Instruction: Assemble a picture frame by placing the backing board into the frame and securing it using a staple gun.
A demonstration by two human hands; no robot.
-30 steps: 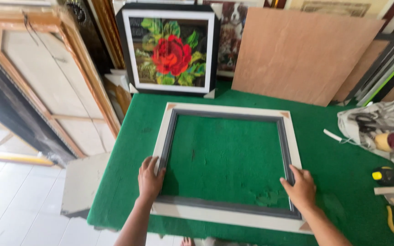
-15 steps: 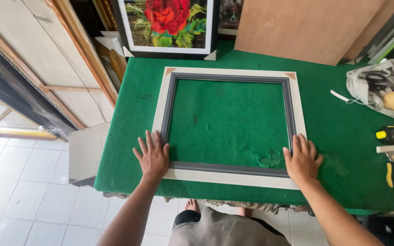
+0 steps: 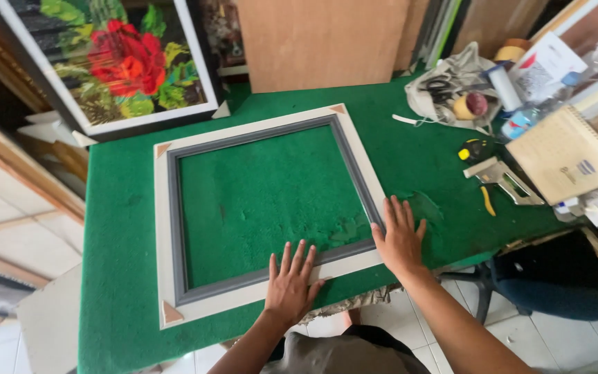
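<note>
An empty picture frame (image 3: pixel 163 228), white outside with a grey inner edge, lies flat on the green felt table (image 3: pixel 119 208). My left hand (image 3: pixel 291 284) lies flat with spread fingers on the frame's near rail, close to its middle. My right hand (image 3: pixel 399 237) rests flat on the frame's near right corner, fingers apart. Neither hand grips anything.
A framed red rose picture (image 3: pixel 115 62) leans at the back left, a brown board (image 3: pixel 320 41) behind the table. A plastic bag with scissors and tape (image 3: pixel 451 90), a staple gun (image 3: pixel 500 179), and a notebook (image 3: pixel 565 152) lie at the right. A black stool (image 3: pixel 548 277) stands below.
My view has swung so the frame now lies at an angle. My left hand slid right along the near rail from the left corner toward the middle. My right hand stays at the right corner.
</note>
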